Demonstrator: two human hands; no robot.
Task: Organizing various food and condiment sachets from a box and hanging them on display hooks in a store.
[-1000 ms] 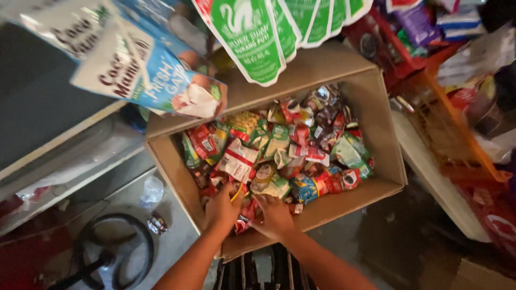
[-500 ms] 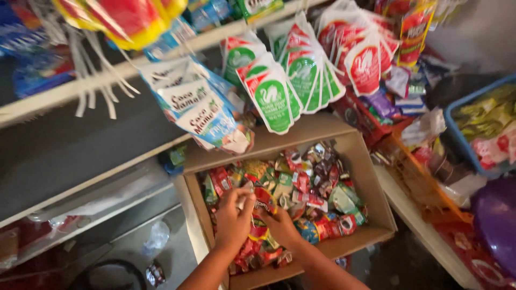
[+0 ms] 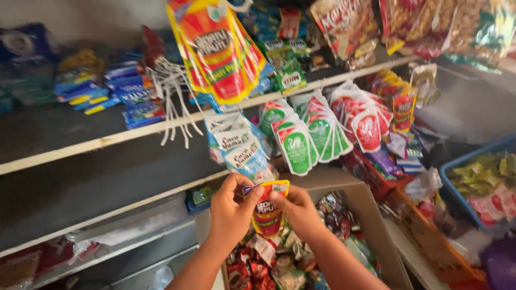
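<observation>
Both hands have lifted one red sachet.

two dark shelves with pale front edges are seen. on the upper shelf a row of small blue packets is laid, and more bags at the far left are blurred. from its front edge hanging pouches are carried: red and yellow pouches, green and white pouches, red and white pouches. the lower shelf is mostly bare. below, an open cardboard box is filled with small sachets.
</observation>
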